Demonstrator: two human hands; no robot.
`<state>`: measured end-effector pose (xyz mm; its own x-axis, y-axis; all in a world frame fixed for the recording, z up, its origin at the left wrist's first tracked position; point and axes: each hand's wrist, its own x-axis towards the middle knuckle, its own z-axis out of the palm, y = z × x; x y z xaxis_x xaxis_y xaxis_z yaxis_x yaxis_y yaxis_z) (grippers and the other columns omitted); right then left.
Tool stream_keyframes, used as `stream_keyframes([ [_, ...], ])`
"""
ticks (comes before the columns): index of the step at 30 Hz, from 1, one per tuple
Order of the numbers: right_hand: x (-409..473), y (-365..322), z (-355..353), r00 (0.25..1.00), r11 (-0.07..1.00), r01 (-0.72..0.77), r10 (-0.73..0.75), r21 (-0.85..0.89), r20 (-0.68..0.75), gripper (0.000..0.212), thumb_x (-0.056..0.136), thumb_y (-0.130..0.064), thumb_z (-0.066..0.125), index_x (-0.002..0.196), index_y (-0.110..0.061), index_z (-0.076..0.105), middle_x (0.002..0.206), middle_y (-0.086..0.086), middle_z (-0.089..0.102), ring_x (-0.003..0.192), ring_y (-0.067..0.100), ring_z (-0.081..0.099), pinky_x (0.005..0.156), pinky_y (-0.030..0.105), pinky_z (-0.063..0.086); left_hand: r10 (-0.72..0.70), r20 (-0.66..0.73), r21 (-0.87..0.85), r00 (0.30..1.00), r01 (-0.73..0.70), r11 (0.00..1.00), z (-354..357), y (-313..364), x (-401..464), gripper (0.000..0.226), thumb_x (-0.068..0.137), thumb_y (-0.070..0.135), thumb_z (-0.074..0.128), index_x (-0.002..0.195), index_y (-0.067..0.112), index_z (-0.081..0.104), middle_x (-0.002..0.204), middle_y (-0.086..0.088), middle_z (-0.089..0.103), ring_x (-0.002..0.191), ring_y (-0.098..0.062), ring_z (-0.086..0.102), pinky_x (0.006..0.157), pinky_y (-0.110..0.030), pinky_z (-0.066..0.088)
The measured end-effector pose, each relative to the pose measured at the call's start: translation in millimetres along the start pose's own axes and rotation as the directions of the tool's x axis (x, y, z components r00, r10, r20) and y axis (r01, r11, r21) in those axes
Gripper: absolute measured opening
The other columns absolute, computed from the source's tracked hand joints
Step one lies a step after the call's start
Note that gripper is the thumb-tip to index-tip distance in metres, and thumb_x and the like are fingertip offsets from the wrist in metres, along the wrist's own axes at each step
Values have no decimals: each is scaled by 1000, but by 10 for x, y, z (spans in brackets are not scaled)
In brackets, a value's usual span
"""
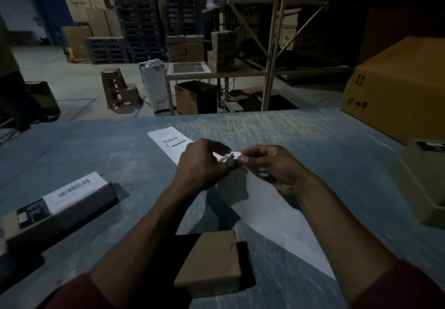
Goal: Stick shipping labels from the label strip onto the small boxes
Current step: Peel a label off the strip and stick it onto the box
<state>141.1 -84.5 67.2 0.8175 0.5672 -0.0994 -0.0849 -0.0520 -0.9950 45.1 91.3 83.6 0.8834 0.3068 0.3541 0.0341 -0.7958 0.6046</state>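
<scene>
- Both forearms reach forward over the grey surface (313,140) and converge, red sleeves (72,294) pushed back near the elbows.
- The left hand (202,164) is held knuckles up, wrist slightly bent, its fingers narrowed to a pinch on the white label strip (265,212) at the raised part between the two hands.
- The right hand (272,166) faces it just beside, thumb and forefinger closed on the same raised edge of the label strip; the other fingers curl loosely under the palm.
- The contact point is blurred, so whether a label is lifting from the backing cannot be told.
- The label strip runs diagonally: one printed end lies flat beyond the left hand, the plain end trails toward the viewer under the right forearm.
- A small brown box (212,260) sits nearer than the label strip, between the forearms, its top bare.
- A long box (62,202) bearing a barcoded label lies well to the left of the label strip.
- More cardboard boxes (397,87) stand to the right of the label strip, at the surface's edge.
</scene>
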Motion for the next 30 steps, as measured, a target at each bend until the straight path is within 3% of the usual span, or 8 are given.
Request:
stream_keyframes([
  [4, -5, -4, 83, 999, 999, -14, 15, -33, 36, 9, 91, -7, 76, 94, -15, 78, 81, -3, 75, 70, 0, 68, 57, 14, 50, 52, 10, -12, 999, -51, 999, -5, -20, -44, 31, 80, 46, 85, 98, 20, 84, 94, 3, 82, 75, -9, 74, 73, -35, 62],
  [10, -45, 12, 110, 999, 999, 22, -20, -49, 49, 12, 93, -5, 73, 98, -15, 79, 88, -3, 77, 83, 4, 69, 67, 19, 50, -33, 3, -132, 999, 33, 991, 18, -68, -53, 25, 81, 39, 88, 95, 18, 85, 90, 3, 81, 69, -5, 69, 63, -25, 50],
  [14, -70, 16, 162, 998, 997, 57, -56, -53, 15, 16, 93, 3, 71, 106, -3, 77, 85, -2, 80, 78, 1, 74, 63, 14, 55, -128, 76, -262, 989, 143, 954, 19, -88, -40, 14, 80, 20, 88, 94, 17, 85, 85, 0, 81, 76, -13, 73, 72, -34, 59],
  [17, -77, 19, 174, 996, 994, 86, -87, -73, -2, 16, 91, 7, 71, 103, -2, 78, 83, -2, 79, 77, 2, 75, 66, 14, 55, -144, 92, -278, 985, 164, 946, 36, -123, -21, 10, 86, 16, 82, 95, 17, 85, 83, 1, 81, 72, -14, 73, 68, -31, 59],
  [19, -79, 30, 171, 997, 995, 76, -77, -59, -15, 17, 91, 8, 70, 98, -5, 78, 84, 0, 79, 78, 5, 74, 69, 17, 58, -147, 61, -272, 987, 158, 949, 43, -159, -12, 9, 90, 16, 78, 97, 16, 85, 88, -1, 81, 72, -16, 74, 69, -33, 59],
  [23, -90, 22, 204, 994, 995, 99, -100, -32, -38, 18, 91, 9, 70, 103, -1, 78, 94, 7, 79, 86, 10, 75, 81, 24, 63, -75, -9, -231, 997, 71, 970, 57, -174, -29, 10, 90, 27, 80, 95, 20, 86, 89, 4, 82, 69, -3, 72, 74, -33, 62],
  [27, -119, -35, 222, 989, 991, 134, -136, -22, -61, 21, 89, 6, 74, 107, -5, 76, 95, 12, 81, 85, 13, 77, 78, 25, 63, -53, -43, -192, 998, 44, 980, 37, -140, -58, 21, 80, 40, 88, 91, 22, 84, 90, 8, 81, 69, 1, 70, 72, -28, 59],
  [30, -139, -55, 200, 987, 988, 156, -156, -1, -49, 38, 86, 3, 79, 122, -7, 68, 99, 15, 81, 91, 22, 78, 79, 29, 62, -19, -72, -121, 997, 11, 993, 42, -113, -75, 23, 76, 42, 91, 88, 24, 84, 90, 8, 81, 68, 4, 66, 71, -26, 56],
])
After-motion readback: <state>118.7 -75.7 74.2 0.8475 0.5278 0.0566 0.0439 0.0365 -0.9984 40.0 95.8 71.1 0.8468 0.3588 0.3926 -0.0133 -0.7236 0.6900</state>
